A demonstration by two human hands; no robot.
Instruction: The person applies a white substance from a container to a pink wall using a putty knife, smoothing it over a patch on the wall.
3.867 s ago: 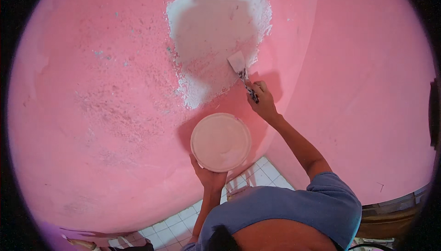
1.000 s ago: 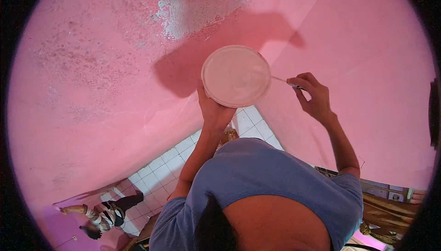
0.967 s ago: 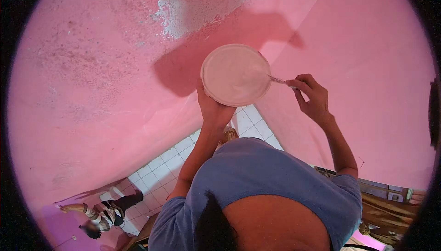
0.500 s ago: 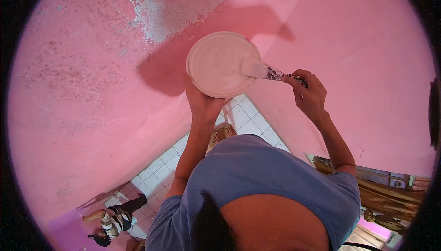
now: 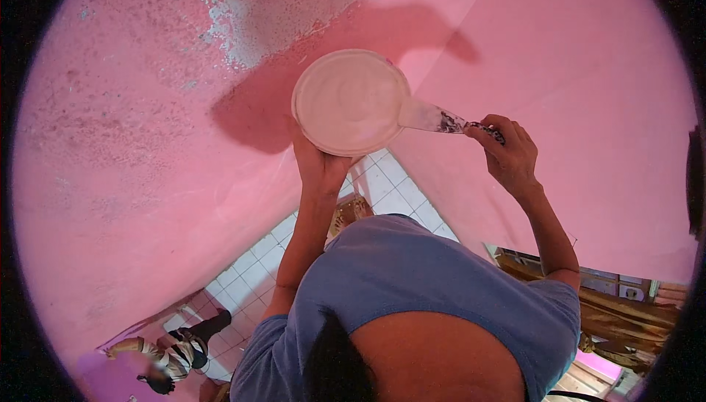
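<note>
My left hand [image 5: 316,159] supports a round container [image 5: 349,97] from below, its fingers around the left underside and a smooth pale paste showing on top. In my right hand [image 5: 509,148] is a putty knife [image 5: 430,115] with a dark, speckled handle, its wide blade lying at the container's right rim. Behind them, the pink wall [image 5: 140,181] carries a rough whitish patch [image 5: 250,12] at the top, with shadows of my hands and the container just below it.
A second pink wall [image 5: 588,144] meets the first at a corner on the right. Below are white floor tiles [image 5: 390,189]. A co-worker [image 5: 176,358] in a striped top reaches toward the wall at lower left. Brown draped cloth [image 5: 625,314] shows at lower right.
My right hand brought the knife down from the whitish patch to the container, which rose in view. Since half a second ago the blade has slid right to the rim.
</note>
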